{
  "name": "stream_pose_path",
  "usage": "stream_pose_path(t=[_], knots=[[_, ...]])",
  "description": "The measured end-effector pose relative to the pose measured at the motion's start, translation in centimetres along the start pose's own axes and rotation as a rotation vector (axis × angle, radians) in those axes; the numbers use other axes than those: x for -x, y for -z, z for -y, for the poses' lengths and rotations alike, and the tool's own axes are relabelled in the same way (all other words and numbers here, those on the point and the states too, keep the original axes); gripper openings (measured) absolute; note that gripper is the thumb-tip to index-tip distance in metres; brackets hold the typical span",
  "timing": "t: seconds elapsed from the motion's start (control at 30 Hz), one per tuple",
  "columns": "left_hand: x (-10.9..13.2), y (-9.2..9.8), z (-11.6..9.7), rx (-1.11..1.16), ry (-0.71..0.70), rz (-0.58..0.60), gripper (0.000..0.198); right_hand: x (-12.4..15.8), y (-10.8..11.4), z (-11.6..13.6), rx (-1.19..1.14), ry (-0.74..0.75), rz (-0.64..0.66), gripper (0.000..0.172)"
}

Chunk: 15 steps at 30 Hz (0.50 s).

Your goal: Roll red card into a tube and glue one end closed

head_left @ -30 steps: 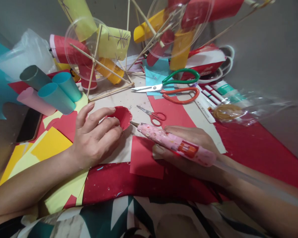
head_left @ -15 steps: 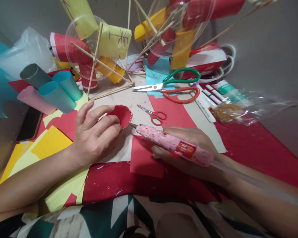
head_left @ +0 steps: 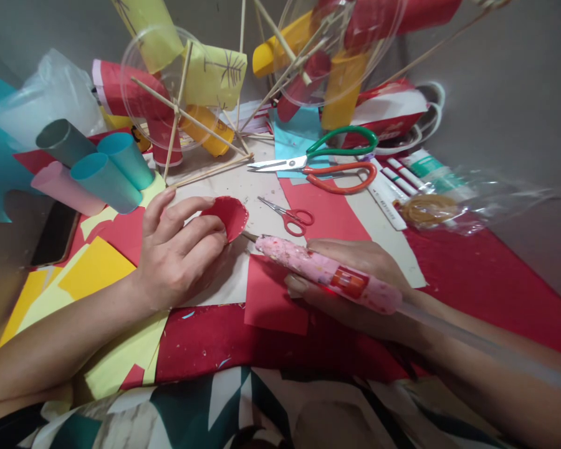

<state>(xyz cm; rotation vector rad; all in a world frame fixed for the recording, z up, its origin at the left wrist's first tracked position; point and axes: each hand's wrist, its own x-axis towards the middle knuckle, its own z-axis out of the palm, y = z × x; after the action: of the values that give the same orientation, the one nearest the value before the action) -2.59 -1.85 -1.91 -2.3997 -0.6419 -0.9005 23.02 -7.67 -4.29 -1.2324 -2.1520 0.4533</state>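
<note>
My left hand point(head_left: 182, 249) is closed around a small red paper tube point(head_left: 231, 218), its open round end turned up and its lower part hidden by the fingers. In my right hand point(head_left: 350, 274) is a pink glue gun point(head_left: 308, 262) with a clear glue stick point(head_left: 472, 343) trailing from its back end. The nozzle sits right at the near rim of the tube; whether it touches I cannot tell. Small red-handled scissors point(head_left: 292, 218) lie just beyond the nozzle. A red paper square point(head_left: 275, 299) is under the glue gun.
Large scissors point(head_left: 318, 163) with green and orange handles lie farther back. Coloured paper tubes point(head_left: 107, 171) stand at the left, by a phone point(head_left: 56, 234) and yellow paper point(head_left: 98, 271). Stick frames point(head_left: 177, 112) with plastic discs rise behind. Markers point(head_left: 397, 181) and rubber bands point(head_left: 427, 211) are at the right.
The glue gun's nozzle has shifted very slightly along the tube's rim, and the tube has turned or tilted a touch. Both hands keep their grip.
</note>
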Motion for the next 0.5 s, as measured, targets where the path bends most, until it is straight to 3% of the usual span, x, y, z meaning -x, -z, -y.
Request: stream_pose_path(t=[0.3, 0.5], knots=[[0.28, -0.09, 0.04, 0.021, 0.024, 0.012, 0.012, -0.39, -0.47, -0.55, 0.037, 0.063, -0.077, 0.042], [0.34, -0.15, 0.18, 0.038, 0.014, 0.015, 0.013, 0.24, 0.13, -0.18, 0.001, 0.032, 0.049, 0.036]])
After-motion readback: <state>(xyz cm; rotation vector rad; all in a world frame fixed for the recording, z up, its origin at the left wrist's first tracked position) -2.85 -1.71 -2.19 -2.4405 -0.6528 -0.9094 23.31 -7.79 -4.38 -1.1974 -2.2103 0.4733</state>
